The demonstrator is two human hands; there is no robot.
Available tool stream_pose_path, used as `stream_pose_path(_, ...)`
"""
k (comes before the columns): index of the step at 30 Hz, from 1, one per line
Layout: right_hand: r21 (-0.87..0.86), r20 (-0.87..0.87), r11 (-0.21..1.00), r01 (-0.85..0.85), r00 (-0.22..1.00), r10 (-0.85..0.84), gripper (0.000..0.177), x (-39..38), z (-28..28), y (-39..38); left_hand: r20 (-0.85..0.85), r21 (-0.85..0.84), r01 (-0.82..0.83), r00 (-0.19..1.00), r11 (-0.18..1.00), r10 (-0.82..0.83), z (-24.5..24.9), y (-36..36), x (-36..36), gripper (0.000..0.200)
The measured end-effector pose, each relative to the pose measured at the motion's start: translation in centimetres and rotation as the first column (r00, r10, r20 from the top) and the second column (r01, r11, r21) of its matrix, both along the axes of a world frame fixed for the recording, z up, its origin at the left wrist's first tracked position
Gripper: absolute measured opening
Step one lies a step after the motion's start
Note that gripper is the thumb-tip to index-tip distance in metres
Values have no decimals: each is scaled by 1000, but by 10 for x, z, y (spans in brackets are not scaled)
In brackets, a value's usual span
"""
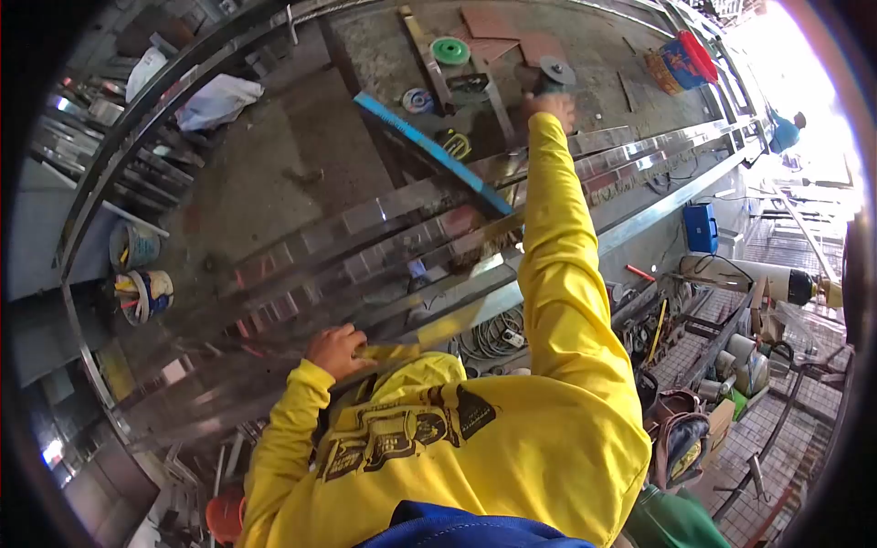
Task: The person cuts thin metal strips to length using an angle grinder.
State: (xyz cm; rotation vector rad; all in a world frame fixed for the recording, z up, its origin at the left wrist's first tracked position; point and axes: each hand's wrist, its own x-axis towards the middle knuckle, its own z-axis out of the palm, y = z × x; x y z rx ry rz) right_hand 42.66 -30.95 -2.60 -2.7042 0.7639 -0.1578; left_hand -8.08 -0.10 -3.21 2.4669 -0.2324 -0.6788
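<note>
My right hand (551, 111) is stretched far out over the work table and closed round an angle grinder (548, 87); its grey disc (556, 70) faces up and most of its body is hidden by the hand. My left hand (338, 352) is close to my body, its fingers curled on a metal bar (393, 352) at the near edge. Long shiny metal tubes (384, 210) run across the table between the two hands. A blue level (429, 151) lies slantwise over them, with a yellow-and-black tape measure (454, 143) beside it.
Beyond the tubes lie a green disc (449, 50), a small round disc (417, 100) and reddish plates (491, 26). A red-rimmed bucket (681, 64) stands far right. Two buckets hang at left. A gas cylinder (744, 277) and blue box (702, 227) are at right; another person (786, 131) is beyond.
</note>
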Motion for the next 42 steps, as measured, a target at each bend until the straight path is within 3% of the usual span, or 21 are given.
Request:
stream_pose_path(2, 114, -255, 992, 45, 967, -14, 76, 13, -16, -31, 26, -18, -7, 1000, 1000, 8, -2, 1, -1, 56)
stream_pose_path(4, 135, -294, 990, 34, 956, 7, 48, 62, -69, -67, 47, -45, 3, 999, 999, -1, -3, 0, 6, 60)
stream_pose_path(5, 143, -424, 989, -38, 901, 96, 35, 61, -46, -70, 32, -60, -1, 999, 998, 3, 7, 0, 7, 61)
stream_pose_path(7, 89, -419, 960, -267, 864, 279, 47, 67, -28, -82, 195, -146, -51, 978, 988, 79, 20, -5, 8, 56)
stream_pose_path(9, 101, -612, 958, -268, 743, 272, 45, 12, 63, -64, 257, -282, -113, 948, 953, 188, 26, -5, 12, 49)
stream_pose_path(12, 136, -285, 906, -401, 860, 424, 53, -55, 101, -75, 275, -438, -148, 917, 887, 289, 37, 5, 17, 40)
stream_pose_path(14, 59, -158, 918, -391, 905, 395, 55, -120, 135, -73, 292, -544, -94, 910, 834, 294, 42, 6, 26, 33)
stream_pose_path(16, 16, 43, 921, -389, 921, 388, 58, -208, 166, -61, 146, -744, -131, 925, 655, 352, 43, -1, 28, 34)
stream_pose_path(19, 41, 354, 939, -342, 884, 307, 65, -365, 209, -2, -237, -936, -230, 972, 268, 8, 68, -25, 32, 49)
stream_pose_path(22, -94, 607, 941, -324, 731, 312, 67, -490, 187, 65, -249, -952, -174, 918, 252, -307, 92, -62, 16, 73)
stream_pose_path(23, -110, 633, 946, -305, 712, 303, 71, -528, 179, 91, -237, -971, -219, 868, 92, -437, 116, -76, 4, 75)
stream_pose_path(24, -10, 622, 940, -341, 734, 272, 75, -565, 169, 114, -134, -990, -111, 927, 85, -350, 113, -90, -12, 73)
stream_pose_path(26, 22, 511, 942, -335, 813, 277, 76, -636, 157, 132, -317, -898, -435, 745, -67, -586, 105, -92, -56, 66)
stream_pose_path(30, 237, 267, 913, -332, 926, 267, 77, -737, 169, 141, -392, -785, -620, 483, 10, -783, 80, -90, -138, 51)
stream_pose_path(31, 412, 245, 868, -275, 952, 185, 72, -752, 166, 133, -454, -786, -612, 481, 84, -750, 74, -87, -153, 52)
stream_pose_path(33, 866, 224, 490, -98, 953, -206, 69, -773, 147, 119, -553, -784, -576, 477, 233, -683, 56, -87, -176, 53)
stream_pose_path(35, 847, 204, 531, -16, 932, -299, 69, -770, 126, 102, -574, -796, -520, 484, 310, -660, 49, -93, -189, 49)
stream_pose_path(37, 977, 129, 205, -64, 939, -319, 69, -771, 106, 73, -543, -839, -357, 476, 412, -692, 46, -92, -188, 52)
stream_pose_path(38, 972, 232, 20, -235, 940, -249, 71, -767, 103, 72, -542, -838, -244, 470, 488, -696, 44, -94, -188, 56)
stream_pose_path(41, 902, 305, -163, -400, 857, -415, 75, -783, 69, 62, -466, -875, -117, 471, 470, -749, 40, -104, -186, 60)
stream_pose_path(42, 872, 339, -188, -452, 835, -434, 73, -782, 61, 58, -481, -873, -170, 460, 458, -747, 42, -102, -187, 62)
